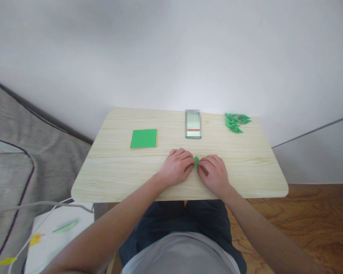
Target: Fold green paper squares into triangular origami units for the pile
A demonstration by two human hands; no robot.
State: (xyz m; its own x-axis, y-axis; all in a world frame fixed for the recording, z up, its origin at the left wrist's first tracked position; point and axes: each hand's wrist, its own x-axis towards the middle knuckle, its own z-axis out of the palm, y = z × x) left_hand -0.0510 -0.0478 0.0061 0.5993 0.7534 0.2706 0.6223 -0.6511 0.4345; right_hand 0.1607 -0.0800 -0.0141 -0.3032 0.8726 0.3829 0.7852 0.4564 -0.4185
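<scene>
A small folded green paper piece (pixel 196 160) sits between my two hands near the front middle of a light wooden table (pixel 117 171). My left hand (pixel 177 165) pinches its left side with curled fingers. My right hand (pixel 214 171) pinches its right side, fingers pressed together. Both hands rest on the tabletop.
A stack of green square paper (pixel 143 138) lies at the left of the table. A phone (pixel 193 124) lies at the back middle. A pile of several folded green pieces (pixel 236 122) sits at the back right. A grey sofa (pixel 11 144) stands left, with a cable (pixel 45 205) beside it.
</scene>
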